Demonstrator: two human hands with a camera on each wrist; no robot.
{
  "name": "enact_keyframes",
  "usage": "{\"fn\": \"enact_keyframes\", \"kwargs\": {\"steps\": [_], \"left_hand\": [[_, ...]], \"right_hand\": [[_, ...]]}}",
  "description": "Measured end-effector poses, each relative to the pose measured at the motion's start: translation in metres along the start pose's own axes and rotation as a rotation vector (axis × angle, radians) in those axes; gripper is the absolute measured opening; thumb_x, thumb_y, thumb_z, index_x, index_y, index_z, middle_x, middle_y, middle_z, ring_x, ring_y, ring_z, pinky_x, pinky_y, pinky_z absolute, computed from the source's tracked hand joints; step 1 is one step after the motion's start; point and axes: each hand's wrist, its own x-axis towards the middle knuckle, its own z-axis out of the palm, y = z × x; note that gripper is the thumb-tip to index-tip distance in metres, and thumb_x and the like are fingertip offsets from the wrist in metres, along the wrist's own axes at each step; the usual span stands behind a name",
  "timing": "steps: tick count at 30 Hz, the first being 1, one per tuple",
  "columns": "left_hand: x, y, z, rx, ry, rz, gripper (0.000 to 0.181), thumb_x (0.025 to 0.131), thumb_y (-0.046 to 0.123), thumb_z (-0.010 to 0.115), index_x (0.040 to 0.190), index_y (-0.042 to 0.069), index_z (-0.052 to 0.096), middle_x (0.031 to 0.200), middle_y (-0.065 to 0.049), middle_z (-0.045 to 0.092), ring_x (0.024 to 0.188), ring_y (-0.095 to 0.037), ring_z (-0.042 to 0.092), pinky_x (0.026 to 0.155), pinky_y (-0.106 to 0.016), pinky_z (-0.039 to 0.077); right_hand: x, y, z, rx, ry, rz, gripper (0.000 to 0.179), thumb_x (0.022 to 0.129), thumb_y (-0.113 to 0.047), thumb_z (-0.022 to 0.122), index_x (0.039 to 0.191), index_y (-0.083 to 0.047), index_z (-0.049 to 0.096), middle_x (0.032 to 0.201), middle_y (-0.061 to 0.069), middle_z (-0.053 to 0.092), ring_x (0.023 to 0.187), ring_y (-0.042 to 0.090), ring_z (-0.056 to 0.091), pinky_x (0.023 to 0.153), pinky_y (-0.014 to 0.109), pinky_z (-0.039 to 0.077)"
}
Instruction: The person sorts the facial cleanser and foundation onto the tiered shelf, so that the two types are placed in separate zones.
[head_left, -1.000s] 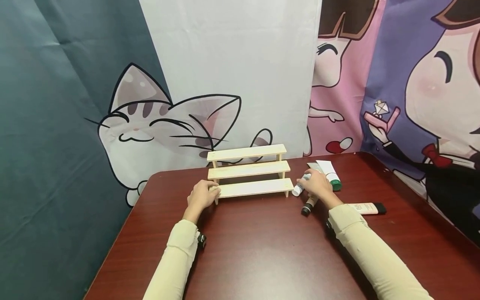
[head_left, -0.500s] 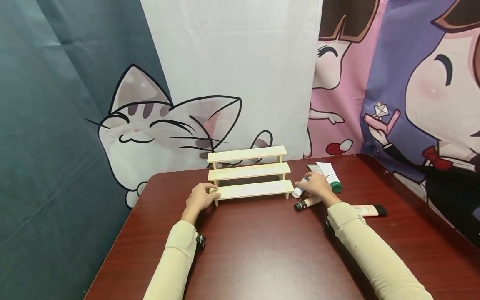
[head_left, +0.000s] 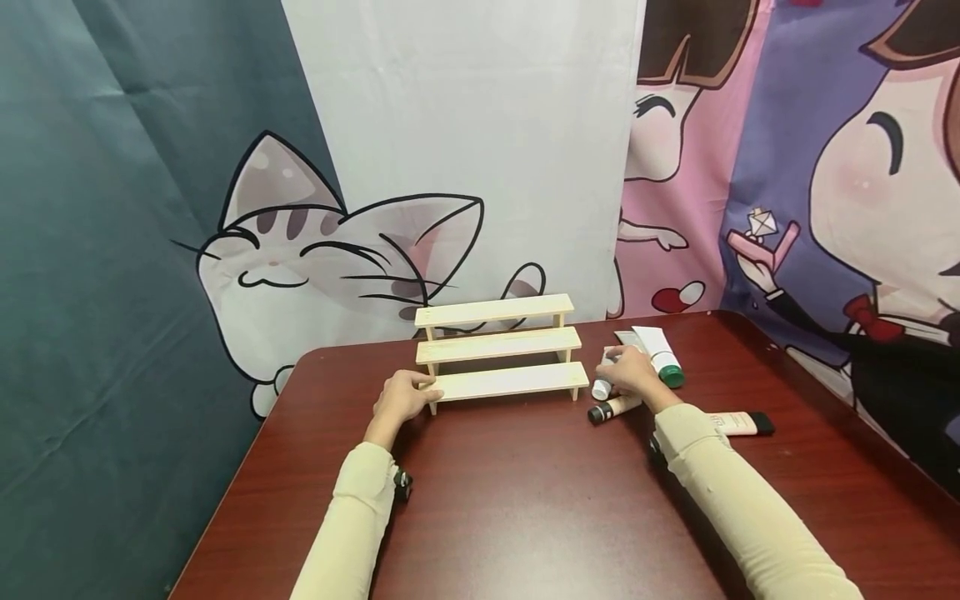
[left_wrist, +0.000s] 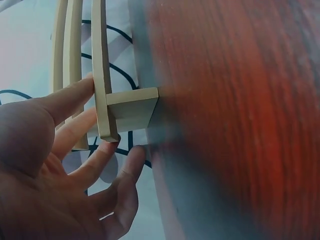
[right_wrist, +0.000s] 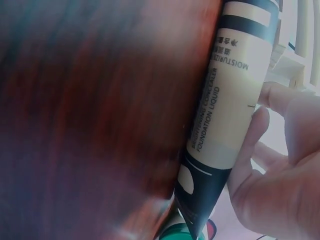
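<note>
The left sleeve point(head_left: 341, 533) and right sleeve point(head_left: 750, 504) are both showing pale cream cloth, creasing softly in places and ending in broad cuffs point(head_left: 366, 473); a small black device point(head_left: 403, 484) is sitting at the left cuff's inner side, and a dark piece point(head_left: 656, 448) is peeking out beside the right cuff

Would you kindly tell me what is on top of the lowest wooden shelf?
The left hand grips the left end of the lowest shelf; otherwise bare wood shows. The patch beneath the hand is hidden.
</note>
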Motion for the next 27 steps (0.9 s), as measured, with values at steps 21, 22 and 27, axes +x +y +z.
{"fn": "enact_keyframes", "kwargs": {"steps": [21,22,27], "left_hand": [[0.000,0.003,0.001,0.040,0.017,-0.080,0.037,0.082,0.044,0.081,0.118,0.036,0.075,0.136,-0.011,0.061,0.117,-0.041,0.057,0.081,-0.052,0.048],[0.000,0.003,0.000,0.040,0.018,-0.079,0.037,0.082,0.044,0.080,0.118,0.036,0.075,0.136,-0.011,0.061,0.118,-0.042,0.057,0.082,-0.053,0.048],[0.000,0.002,-0.001,0.049,0.014,-0.091,0.038,0.082,0.045,0.080,0.118,0.037,0.074,0.136,-0.012,0.060,0.116,-0.042,0.058,0.081,-0.052,0.048]], "right_hand": [[-0.006,-0.005,-0.008,0.073,0.034,-0.078,0.056,0.080,-0.019,0.070,0.131,0.003,0.059,0.084,0.016,0.062,0.041,0.010,0.055,0.043,0.027,0.048],[-0.006,-0.007,-0.009,0.074,0.043,-0.082,0.056,0.080,-0.019,0.070,0.130,0.003,0.059,0.085,0.016,0.062,0.042,0.010,0.056,0.043,0.027,0.049],[-0.009,-0.018,-0.015,0.114,0.056,-0.086,0.057,0.080,-0.018,0.070,0.133,0.001,0.058,0.086,0.018,0.062,0.042,0.013,0.058,0.043,0.030,0.051]]}}
